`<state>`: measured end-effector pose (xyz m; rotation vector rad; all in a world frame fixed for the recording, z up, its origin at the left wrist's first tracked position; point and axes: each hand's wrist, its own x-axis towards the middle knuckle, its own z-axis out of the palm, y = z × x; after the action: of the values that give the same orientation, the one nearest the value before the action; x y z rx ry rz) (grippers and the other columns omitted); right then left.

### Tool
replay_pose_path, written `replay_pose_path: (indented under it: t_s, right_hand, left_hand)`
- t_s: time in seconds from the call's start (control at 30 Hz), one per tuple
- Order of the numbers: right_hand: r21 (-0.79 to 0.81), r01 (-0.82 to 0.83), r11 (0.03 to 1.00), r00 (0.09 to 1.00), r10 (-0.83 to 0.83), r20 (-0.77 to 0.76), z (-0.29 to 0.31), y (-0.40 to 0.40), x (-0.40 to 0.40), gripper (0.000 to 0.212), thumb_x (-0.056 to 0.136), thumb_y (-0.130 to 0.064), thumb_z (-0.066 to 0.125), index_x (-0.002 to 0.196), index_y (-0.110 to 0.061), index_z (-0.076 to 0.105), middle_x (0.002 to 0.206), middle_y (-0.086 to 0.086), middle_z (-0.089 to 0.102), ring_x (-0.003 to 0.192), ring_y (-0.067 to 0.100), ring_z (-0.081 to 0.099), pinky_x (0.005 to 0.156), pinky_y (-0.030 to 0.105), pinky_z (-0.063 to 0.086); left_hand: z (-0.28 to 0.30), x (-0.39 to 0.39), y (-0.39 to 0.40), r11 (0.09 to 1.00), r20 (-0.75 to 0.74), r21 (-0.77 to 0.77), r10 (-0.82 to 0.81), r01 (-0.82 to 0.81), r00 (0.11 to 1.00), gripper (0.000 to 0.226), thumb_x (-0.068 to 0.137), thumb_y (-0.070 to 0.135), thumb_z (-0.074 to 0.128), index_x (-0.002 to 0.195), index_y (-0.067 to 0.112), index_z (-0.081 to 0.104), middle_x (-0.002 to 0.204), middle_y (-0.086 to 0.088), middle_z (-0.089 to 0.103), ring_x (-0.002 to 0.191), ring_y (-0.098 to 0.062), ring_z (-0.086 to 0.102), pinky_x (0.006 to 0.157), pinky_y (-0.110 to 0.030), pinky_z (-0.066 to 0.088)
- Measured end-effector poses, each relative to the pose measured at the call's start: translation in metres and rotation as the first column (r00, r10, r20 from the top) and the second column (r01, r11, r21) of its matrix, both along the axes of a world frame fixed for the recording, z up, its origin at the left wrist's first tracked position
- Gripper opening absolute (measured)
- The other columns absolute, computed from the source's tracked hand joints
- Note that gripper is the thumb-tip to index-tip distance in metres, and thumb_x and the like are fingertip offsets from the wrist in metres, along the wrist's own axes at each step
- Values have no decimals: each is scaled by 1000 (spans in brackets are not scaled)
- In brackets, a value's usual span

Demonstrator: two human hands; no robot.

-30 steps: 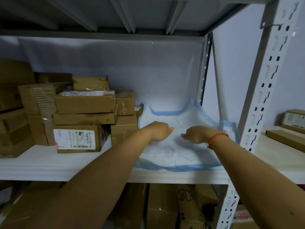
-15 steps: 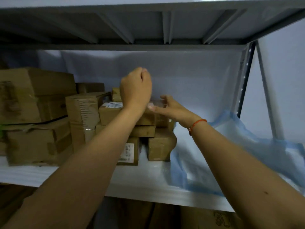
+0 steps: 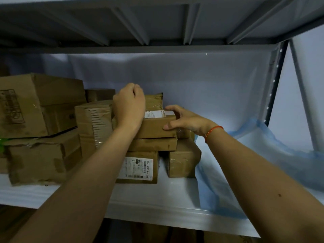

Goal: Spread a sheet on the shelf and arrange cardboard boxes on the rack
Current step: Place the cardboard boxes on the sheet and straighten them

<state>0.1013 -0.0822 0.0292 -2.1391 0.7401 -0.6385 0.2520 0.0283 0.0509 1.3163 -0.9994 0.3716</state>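
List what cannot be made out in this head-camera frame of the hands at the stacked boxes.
- Left hand: its fingers curl behind the top brown cardboard box, so the grip is hidden.
- Printed white shipping label on the bottom box: text too small.
- Blue-edged white sheet: cut off by the right edge and the right forearm.
- Lower shelf: dark, under the shelf board.

Left hand [image 3: 129,106] fingers hidden behind its back; sheet [image 3: 273,155] cut off right.

Both hands are on the small brown cardboard box with a white label [image 3: 154,126] topping the stack: right hand [image 3: 184,120] grips its 3 o'clock end, left hand [image 3: 129,106] curls over its 9 o'clock end. Crumpled white blue-edged sheet [image 3: 254,155] lies at 3 o'clock on the white metal shelf [image 3: 157,204].
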Motion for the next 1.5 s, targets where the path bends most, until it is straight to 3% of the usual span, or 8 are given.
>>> replay_pose_path:
  t_s: [0.23, 0.43, 0.57, 0.63, 0.73, 0.8, 0.87, 1.5]
  right_hand:
    - [-42, 205, 978, 931, -181, 317, 23, 11, -51, 80, 57, -62, 72, 121, -16, 58, 119, 7, 62, 110, 21, 59, 95, 36, 49]
    - [108, 522, 846, 679, -489, 547, 22, -12, -126, 63, 73, -53, 71, 118, -11, 58, 106, 3, 64, 77, 7, 58, 58, 14, 44]
    - [157, 781, 605, 494, -751, 438, -8, -42, -150, 69, 52, -66, 73, 98, -18, 57, 114, 10, 65, 96, 23, 64, 86, 39, 54]
    - [114, 860, 497, 442, -839, 316, -26, -54, -151, 83, 53, -65, 71, 112, -8, 57, 117, 13, 61, 102, 29, 61, 87, 38, 52]
    - [76, 889, 451, 427, -878, 214, -46, -70, -137, 98, 38, -68, 62, 110, -1, 59, 108, 12, 60, 88, 28, 61, 68, 31, 48]
    - [75, 902, 426, 410, -897, 166, -53, -78, -122, 94, 46, -61, 70, 116, -1, 52, 115, 14, 52, 96, 32, 58, 77, 37, 52]
    - [40, 925, 378, 369, -919, 137, -59, -80, -109, 83, 60, -48, 76, 121, -2, 43, 127, 19, 41, 110, 39, 52, 92, 43, 50]
    - [-132, 899, 418, 376, -889, -260, -107, -94, -99, 106, 59, -69, 75, 137, -14, 29, 133, 20, 30, 121, 38, 43, 102, 41, 40]
  left_hand:
    - [9, -41, -2, 993, 59, -101, -55, 61, 997, 25, 97, 18, 42, 78, 10, 57, 80, -8, 60, 72, -17, 55, 64, -32, 46]
    - [4, -83, -28, 994, 155, 47, -108, 102, 982, 18, 93, 16, 45, 78, 14, 54, 81, -3, 56, 73, -19, 52, 60, -30, 38]
    - [0, -96, -53, 945, 208, 302, -196, 128, 958, 16, 92, 22, 49, 81, 13, 56, 85, -4, 57, 82, -26, 56, 63, -32, 36]
    - [1, -90, -60, 821, 253, 553, -329, 143, 910, 32, 91, 41, 58, 100, 11, 60, 100, -7, 62, 97, -27, 60, 76, -37, 47]
    - [11, -65, -60, 321, 225, 945, -514, -58, 828, 103, 59, 74, 69, 141, 19, 39, 145, -6, 43, 130, -28, 45, 104, -45, 42]
    - [14, -47, -60, 53, 183, 981, -558, -185, 809, 128, 40, 73, 76, 149, 27, 26, 155, -2, 30, 139, -29, 33, 112, -48, 34]
    - [12, -33, -66, -29, 170, 973, -585, -230, 793, 124, 47, 60, 85, 150, 31, 21, 156, 0, 25, 141, -29, 28, 113, -49, 31]
    - [3, -14, -72, 6, 213, 965, -607, -263, 766, 111, 64, 38, 85, 150, 33, 14, 154, 0, 24, 138, -24, 30, 112, -44, 34]
